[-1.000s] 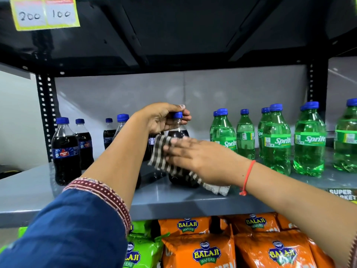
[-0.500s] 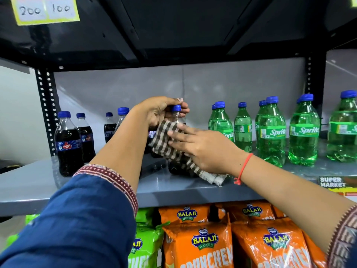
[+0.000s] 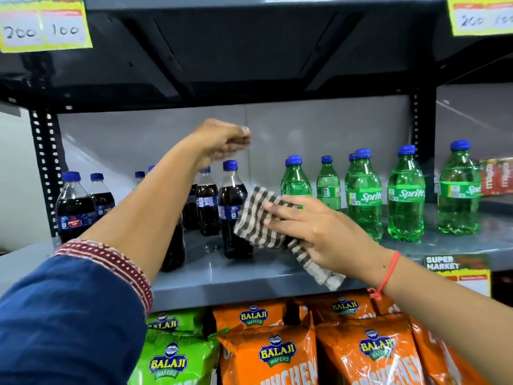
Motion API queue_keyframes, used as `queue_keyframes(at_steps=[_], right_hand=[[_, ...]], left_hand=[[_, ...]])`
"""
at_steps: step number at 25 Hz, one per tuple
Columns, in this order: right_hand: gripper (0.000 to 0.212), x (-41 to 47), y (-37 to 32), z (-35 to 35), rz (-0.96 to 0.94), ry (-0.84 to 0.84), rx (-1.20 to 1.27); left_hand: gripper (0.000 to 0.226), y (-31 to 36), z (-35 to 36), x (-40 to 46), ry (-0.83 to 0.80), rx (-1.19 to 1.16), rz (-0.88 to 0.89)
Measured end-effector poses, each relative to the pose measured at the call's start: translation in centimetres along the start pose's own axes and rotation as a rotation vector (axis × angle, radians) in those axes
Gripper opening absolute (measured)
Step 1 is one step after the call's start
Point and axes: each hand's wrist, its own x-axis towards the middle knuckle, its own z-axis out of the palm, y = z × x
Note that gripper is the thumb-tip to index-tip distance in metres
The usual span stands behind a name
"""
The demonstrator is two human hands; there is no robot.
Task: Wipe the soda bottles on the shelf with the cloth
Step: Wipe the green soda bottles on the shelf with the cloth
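Several dark cola bottles with blue caps stand on the left half of the grey shelf; the nearest cola bottle stands free at the middle. My left hand hovers above its cap, fingers loosely curled, holding nothing. My right hand holds the brown-and-white checked cloth just right of that bottle, in front of a green Sprite bottle. More Sprite bottles stand to the right.
The dark upper shelf hangs low overhead with yellow price tags. Perforated black uprights frame the bay. Orange and green Balaji wafer bags fill the shelf below. A supermarket label sits on the shelf edge.
My left hand has let go of the cola bottle's cap and risen above it. My right hand has drawn the cloth off that bottle to the right.
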Motion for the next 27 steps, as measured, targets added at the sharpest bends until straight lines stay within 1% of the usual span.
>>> queue_keyframes(at_steps=[2, 4, 6, 8, 10, 12, 14, 16, 18, 20, 21, 22, 24, 25, 27], right_hand=[[0.067, -1.0, 1.4, -0.5, 0.055, 0.055, -0.028], [0.065, -1.7, 2.4, -0.7, 0.101, 0.09, -0.053], [0.064, -2.4, 3.0, -0.5, 0.119, 0.103, -0.049], [0.066, -2.9, 2.9, -0.1, 0.099, 0.084, -0.078], [0.067, -3.4, 2.6, 0.1, 0.069, 0.044, -0.112], [0.065, -3.7, 2.4, 0.3, 0.051, 0.023, -0.104], [0.064, -3.7, 2.4, 0.4, 0.058, 0.022, -0.06], [0.064, -3.5, 2.5, 0.4, 0.062, 0.021, -0.035], [0.063, -3.0, 3.0, 0.5, 0.073, 0.039, -0.023], [0.063, -2.5, 3.5, 0.7, 0.091, 0.097, -0.022], [0.062, -2.2, 3.7, 1.0, 0.099, 0.096, -0.031], [0.061, -2.0, 3.9, 1.4, 0.092, 0.048, -0.065], [0.05, -1.6, 4.4, 2.1, 0.043, -0.125, -0.169], [0.046, -1.2, 4.6, 2.1, 0.0, -0.141, -0.227], [0.054, -0.4, 4.9, 1.7, -0.093, -0.078, -0.366]], left_hand=[[0.014, 2.0, 1.0, 0.4, 0.139, 0.035, 0.189], [0.009, 3.6, 3.3, 0.3, 0.147, -0.001, 0.275], [0.016, 3.9, 6.5, 0.1, 0.111, 0.031, 0.239], [0.02, 2.9, 9.4, 0.6, 0.085, 0.076, 0.119], [0.027, 1.4, 11.1, 1.3, 0.053, 0.037, 0.016], [0.033, 0.1, 11.6, 2.1, 0.037, -0.009, -0.018], [0.019, -0.7, 11.6, 2.7, 0.051, -0.085, -0.033], [0.011, -0.8, 11.2, 2.7, 0.003, -0.199, -0.062], [0.011, -0.7, 10.3, 2.7, -0.093, -0.254, -0.087], [0.014, -0.6, 9.5, 2.7, -0.194, -0.253, -0.09], [0.016, -0.6, 9.2, 2.7, -0.234, -0.248, -0.083], [0.017, -0.6, 9.1, 2.6, -0.264, -0.249, -0.075], [0.021, -0.8, 9.0, 2.6, -0.305, -0.27, -0.064], [0.024, -0.9, 9.0, 2.6, -0.326, -0.282, -0.061], [0.031, -1.0, 9.0, 2.7, -0.362, -0.312, -0.067]])
